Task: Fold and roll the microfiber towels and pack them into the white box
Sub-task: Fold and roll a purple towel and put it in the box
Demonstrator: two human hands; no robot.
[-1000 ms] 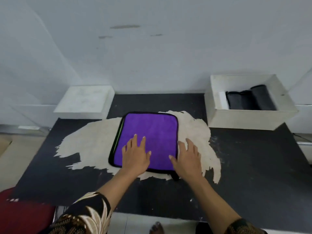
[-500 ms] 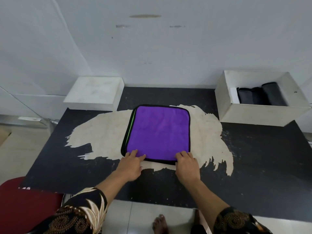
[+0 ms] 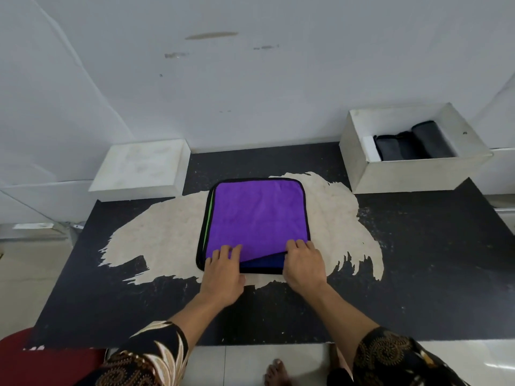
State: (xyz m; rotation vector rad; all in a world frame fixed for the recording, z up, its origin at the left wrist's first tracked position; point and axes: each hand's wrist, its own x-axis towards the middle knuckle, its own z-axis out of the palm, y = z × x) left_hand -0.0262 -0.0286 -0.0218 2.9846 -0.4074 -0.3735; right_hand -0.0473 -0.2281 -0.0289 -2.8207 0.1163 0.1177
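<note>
here the left hand (image 3: 223, 277) presses the purple towel (image 3: 257, 215) flat, right hand (image 3: 305, 267) pinches its corner, thumb hidden.

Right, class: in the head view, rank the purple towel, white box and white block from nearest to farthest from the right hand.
1. The purple towel, its near right corner gripped by the right hand.
2. The white box, far right.
3. The white block, far left.

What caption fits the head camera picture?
Right hand pinches the purple towel, left hand rests on it; dark rolls in the white box.
</note>
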